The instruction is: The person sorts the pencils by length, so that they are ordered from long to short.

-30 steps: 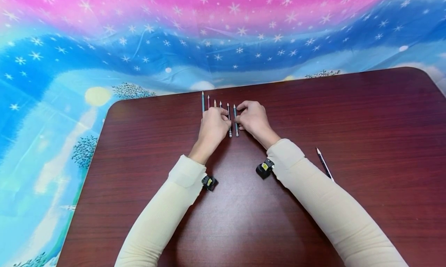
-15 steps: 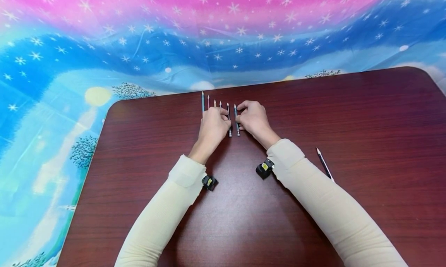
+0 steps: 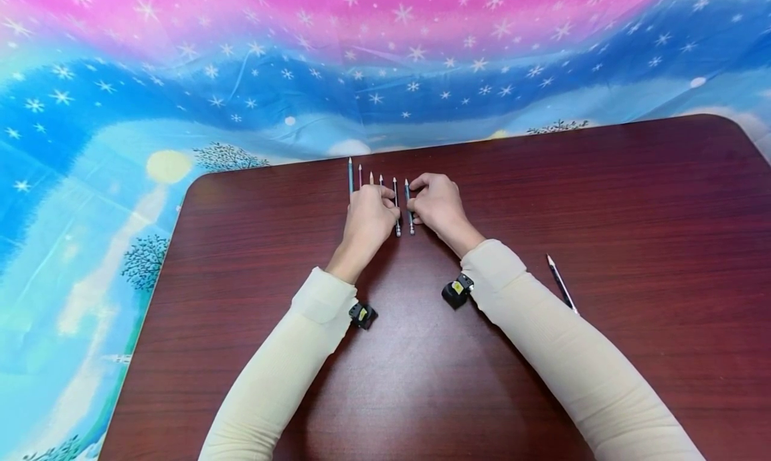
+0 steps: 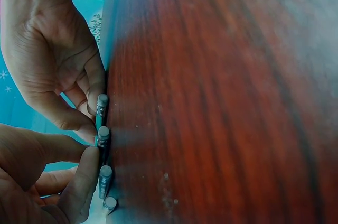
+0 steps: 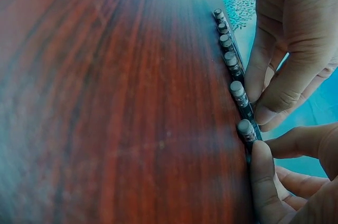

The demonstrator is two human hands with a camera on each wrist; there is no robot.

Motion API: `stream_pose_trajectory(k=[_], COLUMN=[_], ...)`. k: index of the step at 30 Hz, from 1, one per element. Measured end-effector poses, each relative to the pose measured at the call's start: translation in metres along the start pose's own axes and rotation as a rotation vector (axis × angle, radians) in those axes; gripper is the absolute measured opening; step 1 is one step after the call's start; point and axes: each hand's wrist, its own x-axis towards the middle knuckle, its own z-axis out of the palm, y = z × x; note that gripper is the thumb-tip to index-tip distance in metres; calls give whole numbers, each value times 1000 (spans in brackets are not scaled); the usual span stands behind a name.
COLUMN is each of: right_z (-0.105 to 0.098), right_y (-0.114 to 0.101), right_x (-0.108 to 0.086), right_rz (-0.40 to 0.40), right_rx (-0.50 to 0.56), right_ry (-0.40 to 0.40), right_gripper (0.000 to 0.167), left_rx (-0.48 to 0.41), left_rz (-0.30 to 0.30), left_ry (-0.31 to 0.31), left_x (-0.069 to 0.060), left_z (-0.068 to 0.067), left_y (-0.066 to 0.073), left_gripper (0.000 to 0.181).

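Several pencils lie side by side at the table's far edge in the head view, tips pointing away. My left hand [image 3: 370,215] pinches a dark pencil [image 3: 395,186] between thumb and finger and covers much of the pencils left of it. Just to the right, my right hand [image 3: 440,203] pinches a teal pencil [image 3: 407,192] at the row's right end, a narrow gap from the dark one. Another teal pencil [image 3: 351,175] marks the left end. In the right wrist view the eraser ends form a line, with the held pencil's eraser [image 5: 246,127] nearest my right thumb.
A separate dark pencil [image 3: 561,284] lies at an angle beside the right forearm, its lower end partly hidden by the sleeve. The brown wood-grain table [image 3: 421,381] ends at a snow-patterned cloth [image 3: 385,59] behind the row.
The teal pencil in my right hand has shifted very slightly right and away, widening its gap from the dark pencil a little. Both hands otherwise stay almost still.
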Motion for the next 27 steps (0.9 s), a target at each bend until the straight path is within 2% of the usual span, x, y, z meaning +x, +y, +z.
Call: stream_pose_trajectory(k=[10, 27], right_z=[-1, -1], right_y=[2, 1], right_x=[0, 0], right_rz=[-3, 19], right_rx=[1, 3], right_ry=[-5, 4], right_gripper=[32, 30], left_rx=[8, 4], left_rz=[-15, 2], left_ry=[-6, 8], left_x=[0, 0], left_z=[-1, -2], left_y=[1, -1], left_gripper=[25, 26])
